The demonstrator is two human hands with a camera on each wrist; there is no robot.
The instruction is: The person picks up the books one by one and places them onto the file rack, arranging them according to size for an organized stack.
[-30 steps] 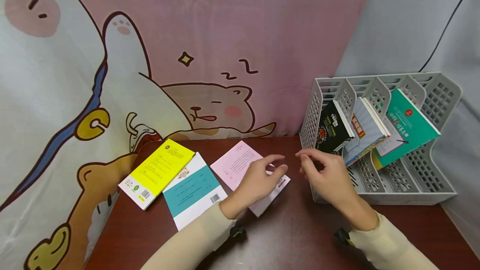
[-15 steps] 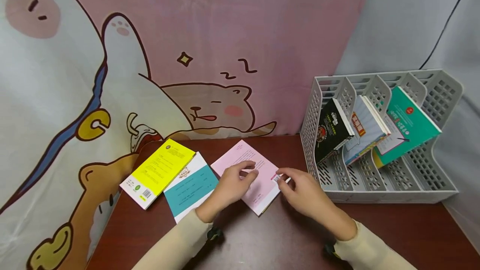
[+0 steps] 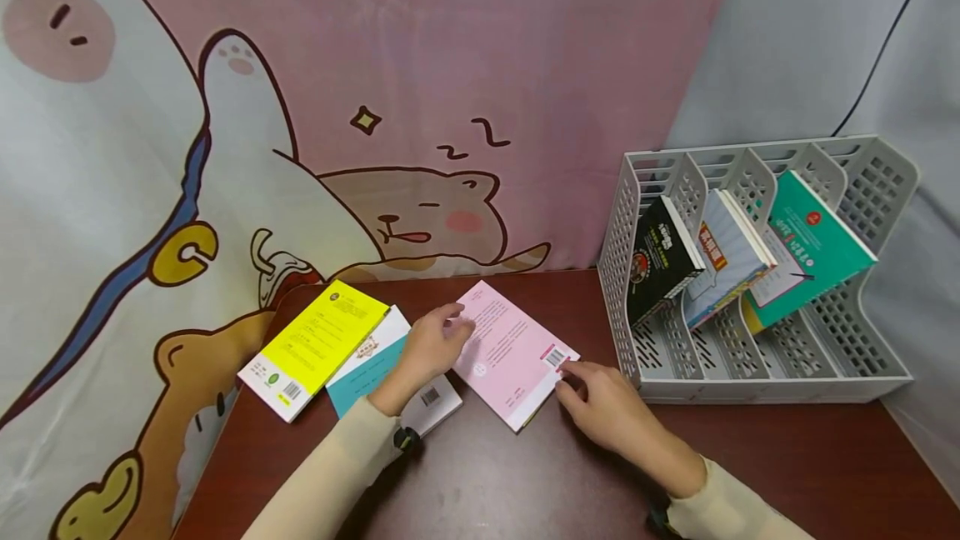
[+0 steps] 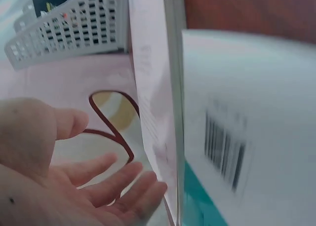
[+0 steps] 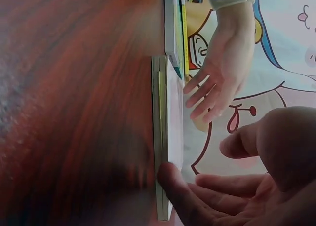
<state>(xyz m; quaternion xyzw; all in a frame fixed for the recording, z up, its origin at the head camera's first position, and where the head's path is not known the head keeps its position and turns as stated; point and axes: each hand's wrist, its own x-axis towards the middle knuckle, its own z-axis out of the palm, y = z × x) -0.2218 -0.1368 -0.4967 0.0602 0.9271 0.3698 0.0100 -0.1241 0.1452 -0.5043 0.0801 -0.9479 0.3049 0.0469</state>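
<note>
A pink book [image 3: 506, 348] lies back cover up on the dark red table. My left hand [image 3: 431, 348] hovers at its left edge, over the white-and-teal book [image 3: 367, 377], fingers loosely bent and holding nothing. In the left wrist view the hand's [image 4: 98, 186] thumb and fingers are spread apart. At the pink book's lower right corner is my right hand [image 3: 618, 411]. The right wrist view shows one fingertip [image 5: 170, 174] touching the book's edge, while the thumb stays apart from it. A yellow book [image 3: 318, 348] lies at the left, beside the white-and-teal one.
On the right stands a grey file rack [image 3: 772, 390] with several slots. It holds a black book [image 3: 660, 261], a light blue book [image 3: 723, 257] and a green book [image 3: 821, 244], all leaning. A cartoon curtain [image 3: 585, 107] hangs behind the table.
Both hands have moved left, the left one off the pink book to its left edge, the right one from near the rack to the book's corner. The books and rack have stayed put.
</note>
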